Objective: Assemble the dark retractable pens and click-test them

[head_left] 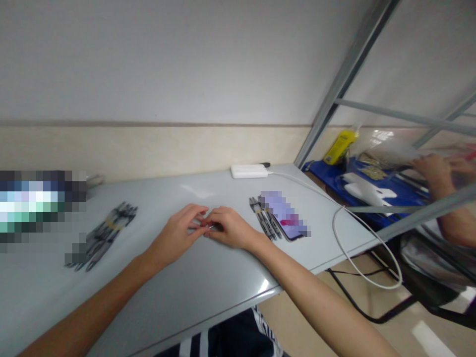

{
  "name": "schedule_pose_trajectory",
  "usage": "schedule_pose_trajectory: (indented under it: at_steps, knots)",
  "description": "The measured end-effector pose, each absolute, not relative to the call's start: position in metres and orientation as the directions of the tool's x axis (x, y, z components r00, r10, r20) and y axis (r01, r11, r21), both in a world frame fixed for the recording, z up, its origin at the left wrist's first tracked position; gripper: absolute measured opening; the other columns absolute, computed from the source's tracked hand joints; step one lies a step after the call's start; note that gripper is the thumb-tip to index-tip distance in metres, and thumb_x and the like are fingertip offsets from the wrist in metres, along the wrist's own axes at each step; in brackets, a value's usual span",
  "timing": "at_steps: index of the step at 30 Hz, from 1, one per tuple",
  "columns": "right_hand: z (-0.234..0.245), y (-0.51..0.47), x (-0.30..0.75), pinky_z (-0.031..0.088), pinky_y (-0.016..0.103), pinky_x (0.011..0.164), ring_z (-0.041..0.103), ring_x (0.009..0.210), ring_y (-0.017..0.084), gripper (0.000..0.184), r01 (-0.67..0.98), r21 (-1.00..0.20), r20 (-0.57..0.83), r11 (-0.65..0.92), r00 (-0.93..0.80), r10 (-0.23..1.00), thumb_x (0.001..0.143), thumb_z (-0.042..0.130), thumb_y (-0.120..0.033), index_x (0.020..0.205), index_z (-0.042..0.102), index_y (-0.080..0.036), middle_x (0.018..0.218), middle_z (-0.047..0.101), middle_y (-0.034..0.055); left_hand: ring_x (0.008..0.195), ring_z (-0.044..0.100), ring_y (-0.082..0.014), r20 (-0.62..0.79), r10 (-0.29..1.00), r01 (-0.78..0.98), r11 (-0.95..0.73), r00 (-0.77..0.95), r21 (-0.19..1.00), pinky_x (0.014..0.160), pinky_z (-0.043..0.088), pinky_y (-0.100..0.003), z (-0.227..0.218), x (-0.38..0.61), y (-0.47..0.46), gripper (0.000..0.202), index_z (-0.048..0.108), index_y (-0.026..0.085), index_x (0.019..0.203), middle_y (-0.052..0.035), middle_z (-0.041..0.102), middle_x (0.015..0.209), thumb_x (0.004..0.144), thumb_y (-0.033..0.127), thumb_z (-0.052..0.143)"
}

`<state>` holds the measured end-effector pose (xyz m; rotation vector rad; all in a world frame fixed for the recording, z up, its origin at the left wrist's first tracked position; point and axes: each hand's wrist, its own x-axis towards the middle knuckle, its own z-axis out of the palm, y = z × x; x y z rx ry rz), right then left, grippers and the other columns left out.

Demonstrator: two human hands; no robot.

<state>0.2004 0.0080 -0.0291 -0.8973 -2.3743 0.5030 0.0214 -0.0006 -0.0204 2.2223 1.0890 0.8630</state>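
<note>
My left hand (179, 233) and my right hand (229, 229) meet at the middle of the grey table (208, 282). Their fingertips pinch a thin pen (207, 227) between them, just above the tabletop. Most of the pen is hidden by the fingers. A bunch of several dark pens (102, 236) lies to the left of my left hand. Several more dark pens (266, 220) lie to the right of my right hand, beside a phone (286, 217) with a lit screen.
A white power bank (249, 171) sits at the table's far edge, its white cable (357, 238) looping off the right side. Another person's hand (433, 167) works at a blue tray (372, 191) behind metal frame bars on the right. A wall stands behind.
</note>
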Motion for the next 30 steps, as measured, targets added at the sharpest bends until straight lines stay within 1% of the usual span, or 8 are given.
schedule_pose_trajectory:
  at_steps: [2, 5, 8, 11, 17, 21, 26, 30]
  knots:
    - [-0.029, 0.009, 0.202, 0.041, 0.026, 0.074, 0.057, 0.079, 0.016, 0.009, 0.489, -0.52, 0.34, 0.701, -0.634, 0.695, 0.08, 0.064, -0.024, 0.084, 0.065, -0.016, 0.081, 0.064, 0.005, 0.09, 0.063, -0.0195, 0.302, 0.847, 0.497, -0.508, 0.437, 0.703, 0.07, 0.057, -0.031, -0.02, 0.02, 0.0, 0.029, 0.055, 0.018, 0.104, -0.008, 0.062, 0.099, 0.084, 0.038, 0.052]
    - [-0.024, 0.012, 0.209, 0.041, 0.026, 0.072, 0.055, 0.076, 0.016, 0.009, 0.506, -0.537, 0.352, 0.675, -0.592, 0.725, 0.077, 0.067, -0.021, 0.084, 0.066, -0.016, 0.077, 0.063, 0.0042, 0.086, 0.063, -0.0192, 0.292, 0.84, 0.566, -0.529, 0.458, 0.632, 0.071, 0.055, -0.031, -0.017, 0.014, 0.004, 0.029, 0.059, 0.017, 0.1, -0.0079, 0.065, 0.094, 0.083, 0.04, 0.051]
    - [-0.017, 0.015, 0.224, 0.041, 0.025, 0.069, 0.055, 0.074, 0.014, 0.013, 0.547, -0.634, 0.37, 0.547, -0.407, 0.835, 0.074, 0.066, -0.016, 0.087, 0.066, -0.016, 0.081, 0.064, 0.0036, 0.079, 0.063, -0.0178, 0.295, 0.836, 0.64, -0.545, 0.463, 0.542, 0.072, 0.052, -0.031, -0.015, 0.008, 0.009, 0.026, 0.062, 0.017, 0.097, -0.0063, 0.068, 0.089, 0.083, 0.036, 0.052]
    - [-0.013, 0.02, 0.241, 0.04, 0.023, 0.062, 0.053, 0.064, 0.011, 0.016, 0.533, -0.758, 0.313, 0.376, -0.208, 0.927, 0.073, 0.067, -0.025, 0.087, 0.067, -0.016, 0.074, 0.064, 0.0008, 0.072, 0.062, -0.0168, 0.31, 0.855, 0.671, -0.519, 0.417, 0.529, 0.068, 0.05, -0.029, -0.012, 0.002, 0.014, 0.025, 0.065, 0.018, 0.095, -0.0046, 0.069, 0.083, 0.084, 0.035, 0.05]
    - [-0.012, 0.022, 0.25, 0.033, 0.021, 0.052, 0.042, 0.053, 0.008, 0.025, 0.376, -0.886, 0.243, 0.271, -0.119, 0.963, 0.065, 0.072, -0.033, 0.08, 0.067, -0.014, 0.058, 0.051, -0.005, 0.073, 0.063, -0.017, 0.385, 0.895, 0.617, -0.437, 0.225, 0.655, 0.072, 0.049, -0.028, -0.012, -0.005, 0.017, 0.03, 0.065, 0.017, 0.095, -0.0044, 0.07, 0.083, 0.081, 0.041, 0.055]
    - [-0.007, 0.02, 0.247, 0.03, 0.021, 0.05, 0.039, 0.05, 0.007, 0.027, 0.223, -0.954, 0.189, 0.201, -0.075, 0.979, 0.059, 0.076, -0.033, 0.076, 0.065, -0.015, 0.053, 0.045, -0.0068, 0.078, 0.064, -0.018, 0.353, 0.923, 0.523, -0.378, 0.153, 0.764, 0.073, 0.05, -0.028, -0.014, -0.005, 0.017, 0.031, 0.065, 0.017, 0.092, -0.0051, 0.069, 0.084, 0.078, 0.044, 0.059]
    - [-0.003, 0.017, 0.246, 0.026, 0.02, 0.044, 0.037, 0.045, 0.006, 0.034, 0.043, -0.996, 0.072, 0.078, -0.118, 0.99, 0.054, 0.079, -0.035, 0.076, 0.062, -0.016, 0.056, 0.051, -0.0056, 0.076, 0.064, -0.0175, 0.312, 0.942, 0.475, -0.331, 0.12, 0.815, 0.07, 0.051, -0.028, -0.013, -0.004, 0.017, 0.028, 0.065, 0.017, 0.09, -0.0052, 0.069, 0.082, 0.076, 0.042, 0.061]
    - [-0.004, 0.014, 0.242, 0.024, 0.02, 0.042, 0.037, 0.044, 0.005, 0.033, -0.009, -0.997, 0.076, 0.075, -0.158, 0.985, 0.056, 0.078, -0.035, 0.078, 0.064, -0.015, 0.057, 0.052, -0.0051, 0.071, 0.063, -0.0171, 0.307, 0.948, 0.453, -0.309, 0.081, 0.836, 0.065, 0.05, -0.027, -0.014, -0.002, 0.017, 0.029, 0.064, 0.017, 0.088, -0.0047, 0.069, 0.081, 0.073, 0.042, 0.064]
